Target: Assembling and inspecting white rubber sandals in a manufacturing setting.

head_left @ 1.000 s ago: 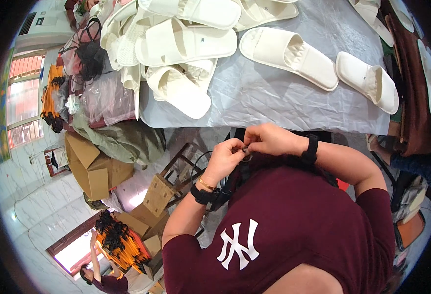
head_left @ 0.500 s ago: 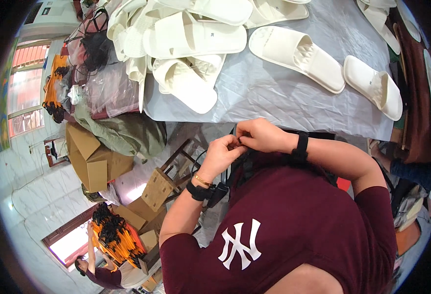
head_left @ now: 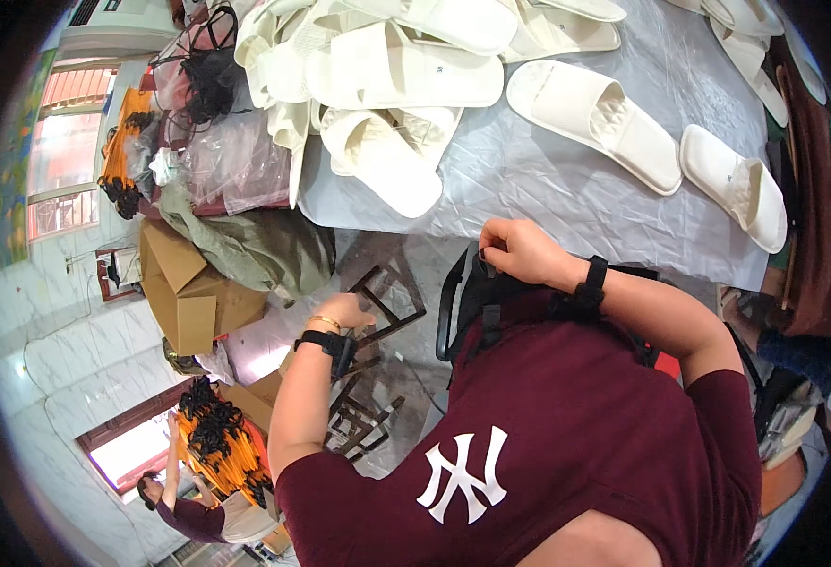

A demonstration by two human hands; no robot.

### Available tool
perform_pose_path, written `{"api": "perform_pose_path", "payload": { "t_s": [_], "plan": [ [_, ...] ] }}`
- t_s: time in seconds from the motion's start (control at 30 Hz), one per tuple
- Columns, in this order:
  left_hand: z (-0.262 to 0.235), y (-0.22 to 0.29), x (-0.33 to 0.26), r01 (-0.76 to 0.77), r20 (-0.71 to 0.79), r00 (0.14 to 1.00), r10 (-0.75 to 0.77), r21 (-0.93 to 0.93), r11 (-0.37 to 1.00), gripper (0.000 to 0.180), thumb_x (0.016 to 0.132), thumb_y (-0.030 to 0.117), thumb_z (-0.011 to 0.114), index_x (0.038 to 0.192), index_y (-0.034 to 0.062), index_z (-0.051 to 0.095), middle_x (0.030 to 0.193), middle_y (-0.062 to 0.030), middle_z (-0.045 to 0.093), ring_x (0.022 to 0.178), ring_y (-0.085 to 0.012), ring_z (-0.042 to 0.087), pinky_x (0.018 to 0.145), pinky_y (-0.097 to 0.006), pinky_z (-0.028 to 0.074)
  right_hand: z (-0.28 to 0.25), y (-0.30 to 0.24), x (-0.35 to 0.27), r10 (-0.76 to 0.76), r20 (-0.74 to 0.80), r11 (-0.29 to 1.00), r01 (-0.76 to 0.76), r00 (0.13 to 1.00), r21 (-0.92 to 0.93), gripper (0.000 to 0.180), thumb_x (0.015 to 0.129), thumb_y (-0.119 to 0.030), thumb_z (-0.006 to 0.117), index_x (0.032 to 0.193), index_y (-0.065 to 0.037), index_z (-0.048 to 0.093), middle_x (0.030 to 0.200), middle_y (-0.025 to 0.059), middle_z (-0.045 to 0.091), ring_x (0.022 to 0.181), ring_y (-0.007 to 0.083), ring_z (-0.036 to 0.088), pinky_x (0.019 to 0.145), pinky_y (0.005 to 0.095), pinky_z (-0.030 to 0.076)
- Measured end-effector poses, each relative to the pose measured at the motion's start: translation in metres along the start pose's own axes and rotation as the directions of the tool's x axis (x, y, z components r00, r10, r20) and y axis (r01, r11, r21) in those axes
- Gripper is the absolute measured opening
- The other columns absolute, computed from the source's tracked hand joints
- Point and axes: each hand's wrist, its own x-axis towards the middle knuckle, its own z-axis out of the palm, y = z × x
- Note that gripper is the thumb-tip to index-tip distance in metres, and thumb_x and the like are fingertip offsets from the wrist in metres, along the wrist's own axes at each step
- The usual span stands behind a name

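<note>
My right hand (head_left: pixel 519 250) is at my chest, just below the table edge, with its fingers closed on a black strap (head_left: pixel 479 283) that hangs over my maroon shirt. My left hand (head_left: pixel 347 310), which wears a black wrist strap, is out to the left and lower, over a dark metal stool frame (head_left: pixel 387 302). Its fingers are curled away from the camera, so what it holds is hidden. Several white slippers (head_left: pixel 590 123) lie on the table with the crinkled grey cover (head_left: pixel 529 189) in front of me.
Cardboard boxes (head_left: pixel 188 293), an olive cloth (head_left: pixel 245 248) and clear plastic bags (head_left: pixel 236 165) crowd the floor at the left. A bundle of orange and black items (head_left: pixel 217 439) sits lower left beside another person (head_left: pixel 184 510). Brown material (head_left: pixel 812 189) stands at the right.
My left hand has left the strap at my chest and swung down and left toward the stool frame. My right hand stays on the strap.
</note>
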Motion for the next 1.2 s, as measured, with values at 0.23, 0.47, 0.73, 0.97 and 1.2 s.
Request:
{"api": "perform_pose_path", "payload": {
  "t_s": [0.23,0.47,0.73,0.97,1.2],
  "plan": [
    [0.164,-0.084,0.066,-0.099,0.103,0.989,0.108,-0.093,0.991,0.062,0.076,0.053,0.067,0.112,0.0037,0.065,0.111,-0.0212,0.065,0.104,-0.0324,0.062,0.091,-0.039,0.048,0.011,-0.025,-0.002,-0.047,0.066,0.993,0.054,0.997,-0.109,0.019,0.080,-0.018,0.056,0.088,-0.005,0.065,0.084,0.0185,0.067,0.078,0.0361,0.064,0.072,0.0434,0.051],
    [-0.068,0.144,0.069,-0.455,0.013,0.885,0.466,0.241,0.857,0.045,0.086,0.039,0.062,0.110,0.0019,0.064,0.102,-0.0161,0.067,0.095,-0.0268,0.064,0.084,-0.038,0.050,0.014,0.017,0.005,-0.128,0.035,0.990,0.130,0.991,-0.053,0.018,0.081,-0.018,0.056,0.089,-0.003,0.062,0.076,0.0160,0.066,0.070,0.0328,0.063,0.065,0.0417,0.048],
    [-0.113,0.178,0.052,-0.553,0.018,0.833,0.553,0.051,0.832,0.039,0.087,0.035,0.060,0.108,0.0020,0.063,0.099,-0.0136,0.066,0.090,-0.0247,0.064,0.079,-0.037,0.050,0.006,0.018,0.001,-0.139,0.017,0.989,0.138,0.990,0.054,0.010,0.080,-0.010,0.055,0.081,-0.001,0.060,0.067,0.0111,0.062,0.059,0.0244,0.061,0.057,0.0380,0.048],
    [-0.123,0.165,0.039,-0.549,0.038,0.824,0.566,-0.197,0.812,0.034,0.088,0.031,0.059,0.106,0.0021,0.063,0.096,-0.0114,0.066,0.085,-0.0230,0.063,0.075,-0.035,0.050,0.005,0.021,0.003,-0.136,0.080,0.990,0.132,0.987,0.058,0.010,0.082,-0.011,0.056,0.084,-0.001,0.057,0.070,0.0107,0.061,0.063,0.0238,0.059,0.059,0.0372,0.045],
    [-0.111,0.140,0.032,-0.473,0.083,0.817,0.571,-0.470,0.745,0.029,0.089,0.027,0.057,0.104,0.0022,0.062,0.093,-0.0092,0.065,0.081,-0.0212,0.063,0.070,-0.034,0.050,0.001,0.015,0.002,-0.118,0.080,0.991,0.112,0.990,0.070,0.010,0.081,-0.011,0.056,0.083,-0.002,0.056,0.067,0.0088,0.062,0.056,0.0209,0.061,0.055,0.0363,0.046]
  ]
}}
